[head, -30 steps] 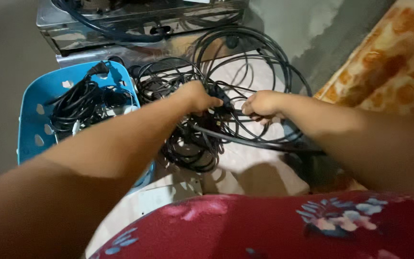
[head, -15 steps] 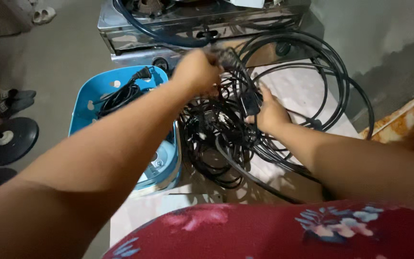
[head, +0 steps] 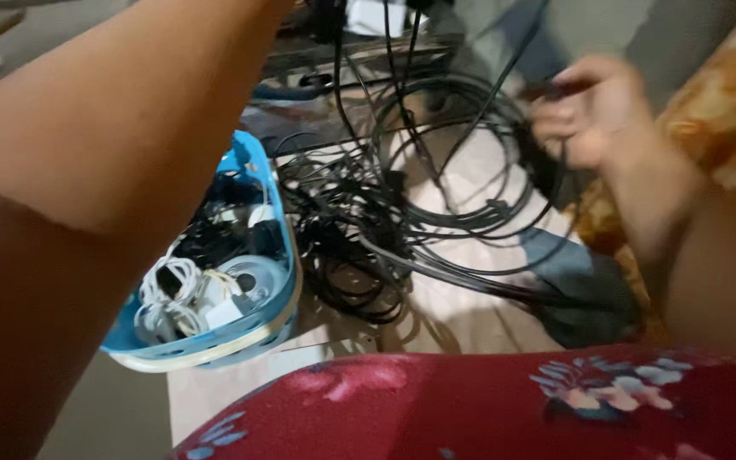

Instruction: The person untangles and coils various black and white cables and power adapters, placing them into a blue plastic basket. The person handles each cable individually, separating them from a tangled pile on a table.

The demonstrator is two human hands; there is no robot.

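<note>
R hand (head: 594,106) fingers pinch black cables (head: 402,196), blue basket (head: 278,298) beside; L forearm blocks view, its fingers unseen.

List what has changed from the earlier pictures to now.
The left arm has risen, lifting black cables toward the top edge; its hand is out of view. The right hand moved up and right, fingers around a cable. The blue basket and tangled pile stay put.

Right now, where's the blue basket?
In the head view, the blue basket sits lower left on the floor, under the raised left arm, right beside the tangle of black cables.
</note>
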